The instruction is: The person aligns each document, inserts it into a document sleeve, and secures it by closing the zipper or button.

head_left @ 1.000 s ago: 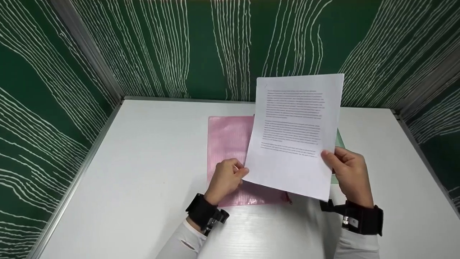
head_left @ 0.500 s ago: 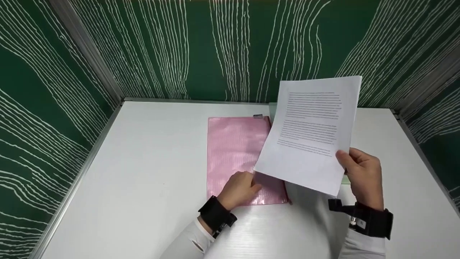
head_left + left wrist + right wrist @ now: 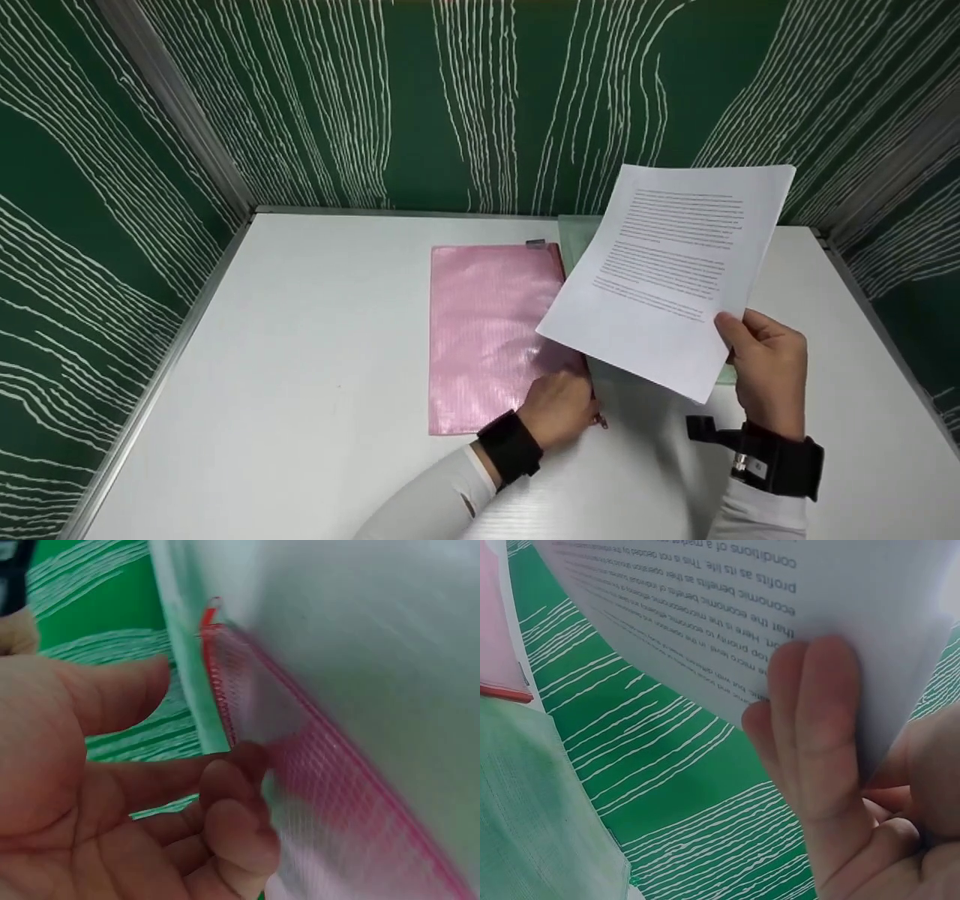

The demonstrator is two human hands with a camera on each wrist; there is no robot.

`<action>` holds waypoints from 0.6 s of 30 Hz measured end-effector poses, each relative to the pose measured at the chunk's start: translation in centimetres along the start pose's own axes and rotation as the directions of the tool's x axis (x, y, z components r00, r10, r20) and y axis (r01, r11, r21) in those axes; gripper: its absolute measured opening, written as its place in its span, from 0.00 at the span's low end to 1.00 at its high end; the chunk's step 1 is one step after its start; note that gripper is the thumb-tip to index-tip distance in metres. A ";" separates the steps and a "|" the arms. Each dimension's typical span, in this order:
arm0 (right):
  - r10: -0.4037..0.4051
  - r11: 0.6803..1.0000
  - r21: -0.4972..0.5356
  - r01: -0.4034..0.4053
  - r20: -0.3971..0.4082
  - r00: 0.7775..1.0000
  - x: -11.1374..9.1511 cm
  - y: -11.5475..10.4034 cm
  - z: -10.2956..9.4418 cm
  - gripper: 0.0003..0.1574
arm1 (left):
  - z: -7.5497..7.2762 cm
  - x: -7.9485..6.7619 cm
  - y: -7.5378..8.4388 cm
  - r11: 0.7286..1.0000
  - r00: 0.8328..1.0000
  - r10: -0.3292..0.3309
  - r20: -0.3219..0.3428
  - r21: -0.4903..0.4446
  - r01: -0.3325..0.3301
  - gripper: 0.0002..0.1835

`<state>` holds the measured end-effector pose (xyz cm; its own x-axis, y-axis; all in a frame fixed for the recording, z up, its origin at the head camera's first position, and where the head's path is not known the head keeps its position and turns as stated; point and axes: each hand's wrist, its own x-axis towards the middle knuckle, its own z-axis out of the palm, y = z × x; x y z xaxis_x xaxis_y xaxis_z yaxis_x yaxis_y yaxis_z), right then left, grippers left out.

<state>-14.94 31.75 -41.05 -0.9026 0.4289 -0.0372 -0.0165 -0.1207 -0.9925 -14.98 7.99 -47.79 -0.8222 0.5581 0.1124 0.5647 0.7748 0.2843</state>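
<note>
My right hand (image 3: 772, 367) pinches a printed paper (image 3: 667, 277) near its lower right corner, thumb in front and fingers behind. The paper is held up and tilted; its rear side, also printed, shows in the right wrist view. My left hand (image 3: 559, 409) is at the lower right corner of a pink zipper pouch (image 3: 487, 322) lying on the table. In the left wrist view the fingers (image 3: 240, 832) bend loosely beside the pouch's red zipper (image 3: 217, 682), with the thumb standing apart from them. Whether the fingertips touch the pouch is hard to tell.
A green pouch (image 3: 577, 232) lies to the right of the pink one, partly hidden under the raised paper. Both rest on a white table (image 3: 322, 322). Green panels with white wavy lines (image 3: 412, 112) stand behind the table and on both sides.
My left hand has released the paper's lower left corner and moved right and down to the pink pouch's corner. My right hand has carried the paper to the right, uncovering more of both pouches.
</note>
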 end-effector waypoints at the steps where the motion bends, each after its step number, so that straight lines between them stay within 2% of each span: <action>1: 0.003 1.000 0.003 -0.003 0.007 1.000 0.0 0.0 -0.1 0.07 | 0.3 0.1 0.1 0.998 0.998 0.025 -0.059 0.060 -0.022 0.18; 3: 0.005 1.000 0.004 -0.005 0.019 1.000 -0.1 0.0 -0.2 0.06 | 1.0 0.3 0.3 0.986 0.981 0.070 -0.183 0.164 -0.040 0.16; 6: 0.008 1.000 0.006 -0.009 0.038 0.999 0.0 -0.1 -0.2 0.05 | 2.0 0.6 0.3 0.964 0.939 0.113 -0.326 0.267 -0.023 0.19; 8: 0.011 1.000 0.010 -0.012 0.047 0.999 0.0 -0.1 -0.3 0.05 | 2.4 0.6 0.3 0.955 0.912 0.132 -0.389 0.297 -0.011 0.20; 10: 0.017 1.000 0.017 -0.018 0.054 0.998 0.0 -0.1 -0.3 0.06 | 2.6 0.5 0.2 0.935 0.896 0.151 -0.418 0.353 0.008 0.21; 11: 0.020 1.000 0.021 -0.021 0.057 0.998 0.0 -0.1 -0.4 0.06 | 2.5 0.4 0.2 0.922 0.895 0.160 -0.416 0.386 0.014 0.20; 13: 0.024 0.999 0.024 -0.026 0.060 0.998 0.0 -0.1 -0.4 0.05 | 2.4 0.2 0.0 0.914 0.908 0.142 -0.394 0.405 0.032 0.19; 17: 0.027 0.999 0.033 -0.029 0.063 0.998 0.1 0.0 -0.4 0.06 | 1.8 -0.1 -0.4 0.919 0.961 0.058 -0.270 0.390 0.054 0.14; 18: 0.024 0.999 0.037 -0.027 0.064 0.998 0.1 0.0 -0.4 0.06 | 1.6 -0.2 -0.5 0.928 0.969 0.032 -0.245 0.366 0.061 0.13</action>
<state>-14.82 32.14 -41.09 -0.9286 0.3672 -0.0537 -0.0084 -0.1654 -0.9862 -14.97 8.00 -49.45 -0.7960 0.4932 0.3510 0.5000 0.8625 -0.0780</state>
